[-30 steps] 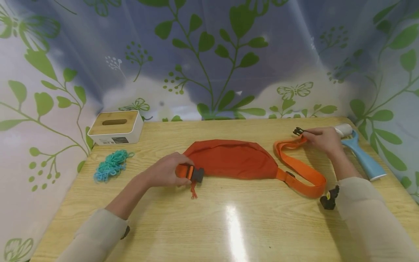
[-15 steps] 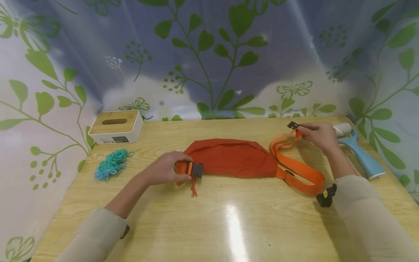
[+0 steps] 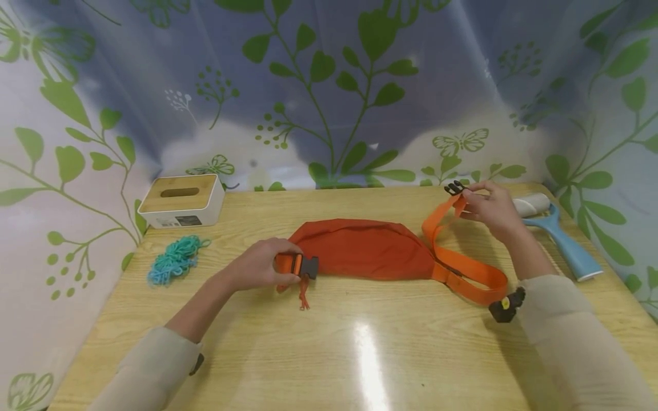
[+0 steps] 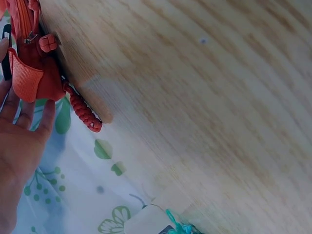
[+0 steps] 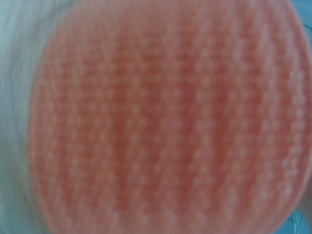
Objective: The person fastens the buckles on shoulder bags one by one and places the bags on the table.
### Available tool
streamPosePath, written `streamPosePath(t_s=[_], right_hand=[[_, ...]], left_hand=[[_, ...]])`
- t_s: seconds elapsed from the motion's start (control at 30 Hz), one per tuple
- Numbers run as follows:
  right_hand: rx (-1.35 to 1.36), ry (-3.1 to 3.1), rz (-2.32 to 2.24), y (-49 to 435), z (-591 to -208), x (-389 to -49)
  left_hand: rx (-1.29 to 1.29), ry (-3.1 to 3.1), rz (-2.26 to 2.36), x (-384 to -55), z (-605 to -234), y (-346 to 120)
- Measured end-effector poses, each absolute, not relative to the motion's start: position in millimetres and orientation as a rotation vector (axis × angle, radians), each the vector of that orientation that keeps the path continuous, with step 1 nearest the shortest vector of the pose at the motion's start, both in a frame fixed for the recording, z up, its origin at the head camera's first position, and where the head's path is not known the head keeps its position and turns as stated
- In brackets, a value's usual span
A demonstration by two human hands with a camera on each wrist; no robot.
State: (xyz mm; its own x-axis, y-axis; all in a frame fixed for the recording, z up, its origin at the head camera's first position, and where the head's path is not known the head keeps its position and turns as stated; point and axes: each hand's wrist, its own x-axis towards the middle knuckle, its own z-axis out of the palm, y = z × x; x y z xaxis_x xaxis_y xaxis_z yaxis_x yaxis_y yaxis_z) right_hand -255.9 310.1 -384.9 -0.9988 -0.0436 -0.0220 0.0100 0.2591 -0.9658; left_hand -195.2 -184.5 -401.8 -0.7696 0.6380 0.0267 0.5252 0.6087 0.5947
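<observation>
An orange-red waist bag (image 3: 360, 251) lies flat in the middle of the table in the head view. At its left end my left hand (image 3: 262, 264) pinches the short strap just behind the black female buckle (image 3: 309, 268). A braided zipper pull (image 4: 83, 109) hangs from the bag in the left wrist view. My right hand (image 3: 493, 208) holds the far end of the long orange strap (image 3: 473, 279), raised above the table, with the black male buckle (image 3: 454, 188) sticking out past the fingertips. Blurred strap webbing (image 5: 170, 117) fills the right wrist view.
A white tissue box (image 3: 180, 200) with a wooden lid stands at the back left, a bundle of teal and blue yarn (image 3: 177, 260) in front of it. A blue-handled lint roller (image 3: 568, 242) lies at the right. A patterned curtain (image 3: 329, 103) closes off the back.
My right hand has moved left and slightly up and away, lifting the strap end and male buckle. The strap loop follows it leftward. My left hand keeps its grip almost in place.
</observation>
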Motion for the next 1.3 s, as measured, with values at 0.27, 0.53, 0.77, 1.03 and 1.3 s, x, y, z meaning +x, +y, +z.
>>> streamPosePath(t_s=[0.27,0.53,0.77,1.03,1.3], right_hand=[[-0.068,2.305,-1.909,302.4,-379.9,-254.2],[-0.069,1.938,-2.253,302.2,-376.7,-253.4],[-0.183,2.01,-2.218,295.2,-379.6,-253.6],[-0.195,2.02,-2.166,283.2,-374.3,-252.0],[-0.141,2.159,-2.026,277.0,-374.3,-252.9]], left_hand=[[0.978,2.656,0.884,-195.1,-402.9,-184.0],[0.974,2.678,0.874,-195.6,-404.9,-184.4],[0.98,2.672,0.919,-195.8,-405.1,-185.8],[0.935,2.712,0.882,-196.6,-406.8,-186.5],[0.871,2.688,0.957,-197.9,-404.1,-188.1]])
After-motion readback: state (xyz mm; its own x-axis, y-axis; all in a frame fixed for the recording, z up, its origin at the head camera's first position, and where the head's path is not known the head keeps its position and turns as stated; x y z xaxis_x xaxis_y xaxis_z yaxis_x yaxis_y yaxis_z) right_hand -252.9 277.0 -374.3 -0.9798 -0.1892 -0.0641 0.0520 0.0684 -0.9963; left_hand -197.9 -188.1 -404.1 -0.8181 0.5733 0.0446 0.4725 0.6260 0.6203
